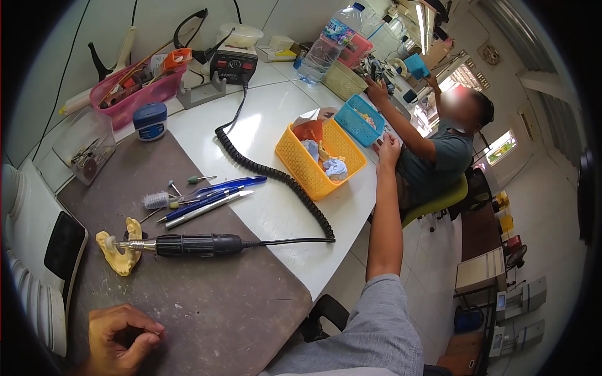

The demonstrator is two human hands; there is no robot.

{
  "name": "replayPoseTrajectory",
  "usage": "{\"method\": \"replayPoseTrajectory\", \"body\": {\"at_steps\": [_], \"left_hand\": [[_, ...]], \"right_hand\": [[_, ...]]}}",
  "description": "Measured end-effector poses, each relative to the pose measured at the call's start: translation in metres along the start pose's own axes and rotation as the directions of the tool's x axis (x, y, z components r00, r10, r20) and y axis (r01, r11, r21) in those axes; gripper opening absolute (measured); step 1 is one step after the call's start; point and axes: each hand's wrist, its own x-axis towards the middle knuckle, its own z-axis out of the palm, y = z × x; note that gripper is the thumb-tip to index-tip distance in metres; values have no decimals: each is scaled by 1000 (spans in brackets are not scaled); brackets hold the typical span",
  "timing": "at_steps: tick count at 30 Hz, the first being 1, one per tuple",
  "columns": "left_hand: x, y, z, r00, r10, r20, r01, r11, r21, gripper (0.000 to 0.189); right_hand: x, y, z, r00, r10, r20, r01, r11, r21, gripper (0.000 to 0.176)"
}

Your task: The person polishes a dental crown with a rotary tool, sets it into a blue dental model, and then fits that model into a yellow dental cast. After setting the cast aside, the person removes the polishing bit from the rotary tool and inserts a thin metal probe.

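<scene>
My left hand (pixel 124 338) rests low over the brown work mat (pixel 238 294), thumb and forefinger pinched together; anything between them is too small to make out. Stretched far to the right, my right hand (pixel 387 150) has its fingers curled beside the blue basket (pixel 359 121). What those fingers hold, if anything, is hidden. The yellow basket (pixel 300 170), with crumpled wrapped pieces inside, stands just left of it. Above my left hand lies a cream dental jaw cast (pixel 119 262), with the tip of a black rotary handpiece (pixel 197 245) resting at it.
Pens (pixel 207 199), burs and a small brush (pixel 155 200) lie on the mat. A coiled cord (pixel 269 168) crosses the white table. A blue jar (pixel 150 121), pink tray (pixel 128 100), control box (pixel 233 66) and water bottle (pixel 329 44) stand behind. A co-worker (pixel 439 144) sits at right.
</scene>
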Motion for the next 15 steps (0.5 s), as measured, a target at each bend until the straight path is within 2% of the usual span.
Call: {"method": "replayPoseTrajectory", "body": {"at_steps": [2,5,9,11,13,15], "left_hand": [[-2,-1,1,999,-42,-18,41,997,-60,11],[-1,-4,-3,1000,9,24,-9,1000,2,11],[-2,-3,-2,1000,-14,17,14,1000,-23,13],[-4,-4,0,997,-81,-20,77,988,-133,14],[-4,-4,0,996,-84,-19,81,989,-125,14],[-3,-3,-1,996,-92,-15,90,989,-114,13]], "right_hand": [[1,0,0,1000,-2,4,3,1000,-10,19],[0,0,0,1000,-6,9,6,1000,-20,19],[1,0,1,1000,-6,4,6,1000,-16,18],[3,0,-2,1000,0,7,0,1000,-6,20],[-1,-3,-4,1000,15,8,-15,1000,3,22],[-15,-17,-9,989,131,-72,-110,963,247,29]]}}
